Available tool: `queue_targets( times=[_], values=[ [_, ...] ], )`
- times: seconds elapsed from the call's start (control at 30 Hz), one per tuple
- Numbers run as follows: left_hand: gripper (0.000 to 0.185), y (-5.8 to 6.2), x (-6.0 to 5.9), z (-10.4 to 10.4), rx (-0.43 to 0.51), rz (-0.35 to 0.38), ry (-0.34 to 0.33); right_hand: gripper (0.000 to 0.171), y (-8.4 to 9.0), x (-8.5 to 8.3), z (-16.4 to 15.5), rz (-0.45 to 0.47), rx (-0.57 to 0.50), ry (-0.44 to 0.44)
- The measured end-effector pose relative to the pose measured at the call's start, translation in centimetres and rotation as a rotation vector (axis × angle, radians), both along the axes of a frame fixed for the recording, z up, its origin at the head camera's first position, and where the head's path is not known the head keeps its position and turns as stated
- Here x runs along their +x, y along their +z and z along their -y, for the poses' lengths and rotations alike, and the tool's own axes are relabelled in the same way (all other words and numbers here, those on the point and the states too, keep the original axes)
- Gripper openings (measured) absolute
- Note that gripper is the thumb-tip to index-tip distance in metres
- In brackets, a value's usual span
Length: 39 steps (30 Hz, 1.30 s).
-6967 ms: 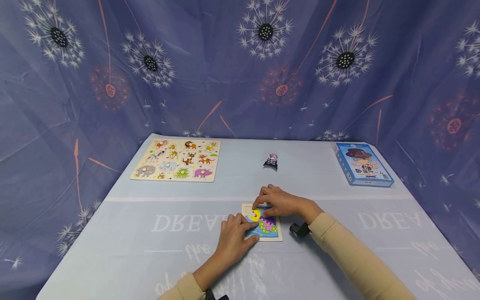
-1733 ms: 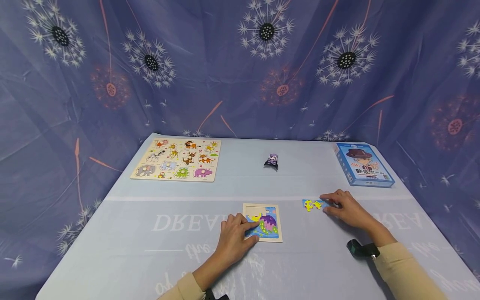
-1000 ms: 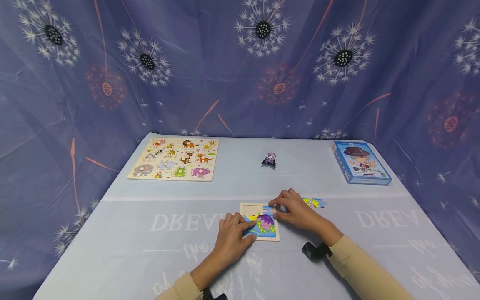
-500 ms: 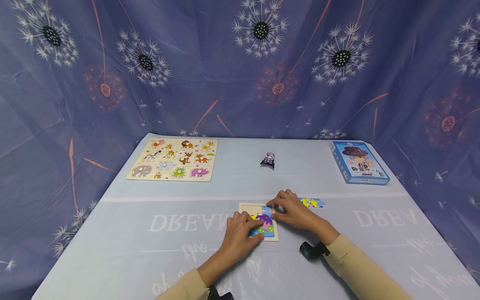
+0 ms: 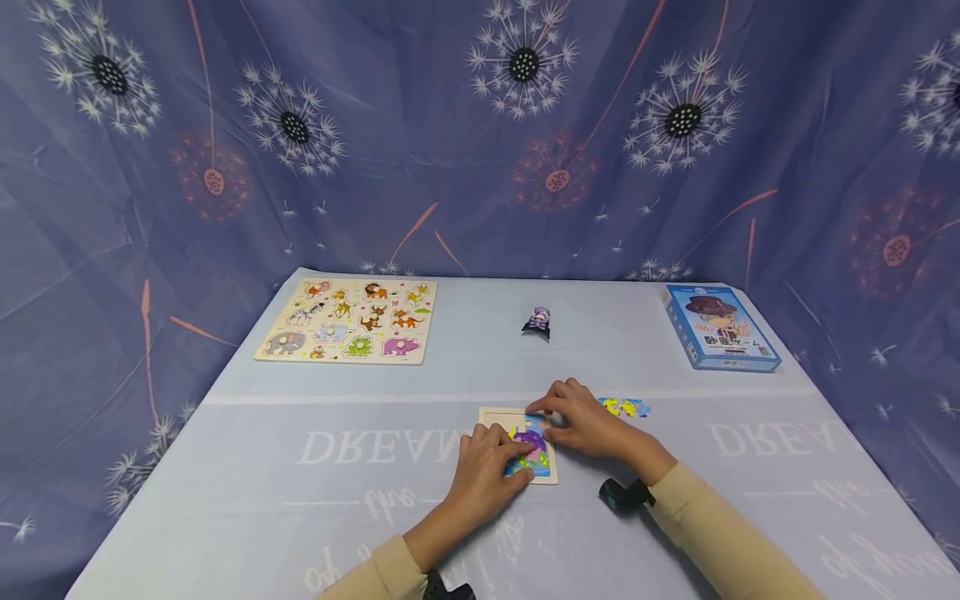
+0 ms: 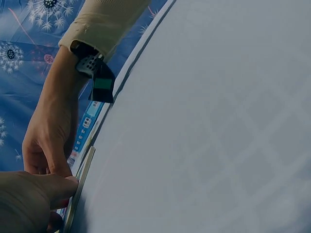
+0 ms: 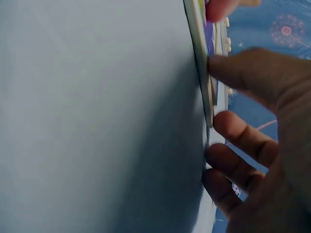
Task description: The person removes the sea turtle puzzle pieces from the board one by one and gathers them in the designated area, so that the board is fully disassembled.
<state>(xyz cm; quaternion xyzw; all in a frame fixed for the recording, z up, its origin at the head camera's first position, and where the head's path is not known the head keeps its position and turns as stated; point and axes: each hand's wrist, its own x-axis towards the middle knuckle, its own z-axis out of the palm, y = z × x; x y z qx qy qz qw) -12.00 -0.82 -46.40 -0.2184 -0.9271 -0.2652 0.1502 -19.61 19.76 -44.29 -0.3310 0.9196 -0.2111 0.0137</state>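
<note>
A small wooden jigsaw board (image 5: 546,473) with a purple and blue picture lies near the front of the table. My left hand (image 5: 491,462) rests flat on its lower left part, thumb against the board's edge (image 6: 80,184). My right hand (image 5: 585,425) is at the board's upper right corner, where index finger and thumb pinch a blue puzzle piece (image 5: 537,419). In the right wrist view the right hand's thumb (image 7: 243,68) presses the board's edge (image 7: 199,58) and the other fingers curl below it. Loose yellow and blue pieces (image 5: 624,407) lie just right of the right hand.
A larger animal peg puzzle (image 5: 347,331) lies at the back left. A small purple figure (image 5: 537,321) stands at the back centre. A blue game box (image 5: 720,337) sits at the back right. A printed pale cloth (image 5: 300,500) covers the table; patterned curtains surround it.
My right hand left the loose pieces on the right and came back to the board's upper right corner. My left hand has slid slightly further onto the board.
</note>
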Motion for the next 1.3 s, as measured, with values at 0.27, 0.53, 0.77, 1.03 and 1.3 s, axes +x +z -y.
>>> queue_targets(
  times=[0.27,0.53,0.77,1.03,1.3],
  values=[
    [0.032,0.2,0.0,-0.1,-0.003,0.06,-0.006,0.041,1.3,-1.5,-0.3,0.128,0.072,0.159],
    [0.033,0.0,0.3,-0.1,0.003,0.088,-0.006,0.042,2.2,-2.6,0.0,0.206,0.168,0.233],
    [0.033,-0.1,0.3,-0.1,0.007,0.082,-0.002,0.038,2.4,-3.0,0.2,0.222,0.193,0.23],
    [0.033,-0.1,0.3,-0.1,0.01,0.077,-0.001,0.036,2.1,-2.6,0.3,0.185,0.165,0.218],
    [0.032,-0.1,0.2,0.0,-0.001,0.029,0.004,0.042,1.5,-1.7,-0.1,0.115,0.085,0.162]
  ],
)
